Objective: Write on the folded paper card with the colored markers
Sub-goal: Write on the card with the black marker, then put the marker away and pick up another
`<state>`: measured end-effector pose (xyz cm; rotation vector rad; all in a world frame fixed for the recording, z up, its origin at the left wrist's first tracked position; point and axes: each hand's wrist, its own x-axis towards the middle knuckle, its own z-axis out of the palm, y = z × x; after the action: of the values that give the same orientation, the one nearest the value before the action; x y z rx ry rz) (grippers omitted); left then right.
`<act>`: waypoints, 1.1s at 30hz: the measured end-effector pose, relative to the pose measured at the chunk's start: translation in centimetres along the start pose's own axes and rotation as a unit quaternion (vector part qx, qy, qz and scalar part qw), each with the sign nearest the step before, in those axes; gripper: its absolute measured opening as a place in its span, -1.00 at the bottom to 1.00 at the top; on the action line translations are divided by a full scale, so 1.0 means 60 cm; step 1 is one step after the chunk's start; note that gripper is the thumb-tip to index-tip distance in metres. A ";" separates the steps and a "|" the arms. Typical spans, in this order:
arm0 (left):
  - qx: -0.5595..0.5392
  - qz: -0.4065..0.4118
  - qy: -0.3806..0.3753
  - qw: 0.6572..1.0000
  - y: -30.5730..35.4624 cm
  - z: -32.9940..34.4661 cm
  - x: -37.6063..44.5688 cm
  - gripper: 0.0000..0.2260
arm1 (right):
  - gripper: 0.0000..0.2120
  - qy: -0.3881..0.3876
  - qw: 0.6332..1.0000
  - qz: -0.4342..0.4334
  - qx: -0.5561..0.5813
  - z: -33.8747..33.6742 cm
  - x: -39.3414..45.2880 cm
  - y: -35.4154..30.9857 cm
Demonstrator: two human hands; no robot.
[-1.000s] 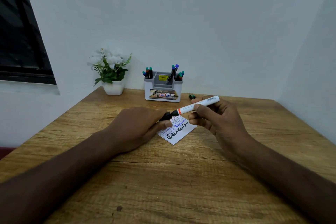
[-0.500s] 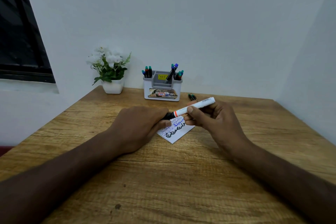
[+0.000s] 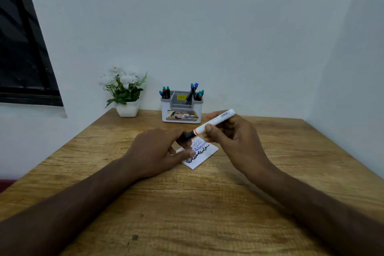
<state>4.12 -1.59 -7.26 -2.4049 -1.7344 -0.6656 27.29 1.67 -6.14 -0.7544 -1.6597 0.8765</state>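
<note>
while the white-barrelled marker with an orange band (image 3: 215, 121) is pinched in the right hand (image 3: 232, 137), its black cap (image 3: 185, 136) is gripped by the curled left hand (image 3: 158, 149); the white folded paper card (image 3: 200, 155) is lying mid-table beneath them, wooden tabletop (image 3: 187, 210) left bare toward the near edge.

The left hand (image 3: 158, 149) covered the near-left part of the white folded paper card (image 3: 204, 155), and its fingers hid the black cap end of the white-barrelled marker (image 3: 209, 124). The handwritten lines on the card were too small to read. The right hand (image 3: 232, 137) hid part of the marker's barrel. The black-framed window (image 3: 22, 48) was cut off by the left edge.
</note>
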 end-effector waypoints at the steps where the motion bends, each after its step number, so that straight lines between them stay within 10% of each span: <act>1: -0.038 0.002 -0.010 0.999 -0.004 -0.002 0.000 -0.62 | -0.73 0.025 0.999 -0.021 -0.014 -0.004 0.005 -0.008; 12: -0.157 0.113 -0.074 0.978 -0.037 0.002 0.016 -0.76 | -0.53 0.053 0.910 -0.221 -0.348 0.036 0.265 -0.048; 28: -0.157 0.109 -0.100 0.976 -0.057 0.009 0.027 -0.73 | -0.56 -0.051 0.855 -0.068 -0.511 0.113 0.357 0.017; 33: -0.150 0.119 -0.092 0.977 -0.055 0.006 0.024 -0.74 | -0.82 0.107 0.874 -0.191 -0.435 0.028 0.287 -0.001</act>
<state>1.54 0.95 -7.58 -2.9039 -1.4565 -0.7387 21.60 15.65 2.34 -1.0124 -1.8887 -0.2857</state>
